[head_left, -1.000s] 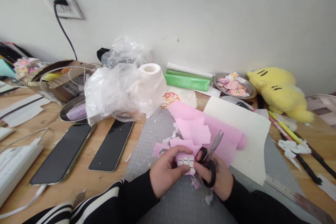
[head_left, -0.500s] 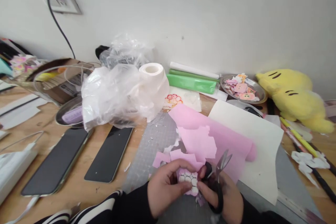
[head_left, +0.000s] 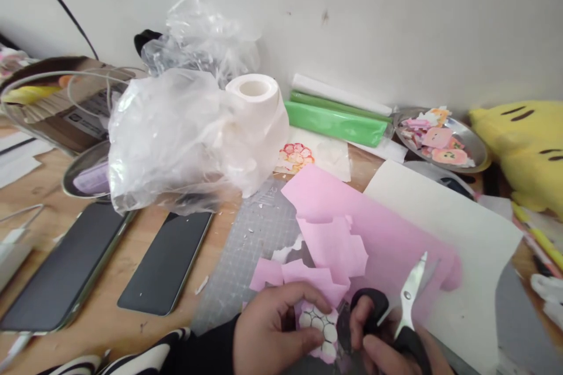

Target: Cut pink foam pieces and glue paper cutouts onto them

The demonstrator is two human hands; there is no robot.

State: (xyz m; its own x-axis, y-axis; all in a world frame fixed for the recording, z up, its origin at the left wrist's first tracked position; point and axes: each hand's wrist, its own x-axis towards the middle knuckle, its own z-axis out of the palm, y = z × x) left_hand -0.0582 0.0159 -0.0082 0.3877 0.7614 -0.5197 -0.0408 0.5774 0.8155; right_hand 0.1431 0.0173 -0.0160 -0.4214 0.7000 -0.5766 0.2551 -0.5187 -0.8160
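Note:
Between thumb and fingers my left hand [head_left: 275,328] pinches a small pink paper piece with white rounded shapes outlined in black [head_left: 323,328]. On the right, my right hand [head_left: 380,345] holds black-handled scissors [head_left: 409,296], with a finger through one loop. The scissors' blades point up and away, apart from the paper piece. Just beyond my hands lie pink paper scraps [head_left: 336,249] and a larger pink sheet [head_left: 387,228], on a grey cutting mat [head_left: 246,252].
Two phones [head_left: 169,263] lie to the left. A plastic bag [head_left: 167,135] and a white paper roll [head_left: 255,105] stand behind. At the back right are green packets [head_left: 336,123], a metal bowl [head_left: 472,146] of paper cutouts, a yellow plush toy [head_left: 528,140] and a cream sheet [head_left: 453,211].
My right hand has moved right with the scissors, away from the paper piece it was touching. My left hand keeps its pinch. The camera view has shifted and come closer.

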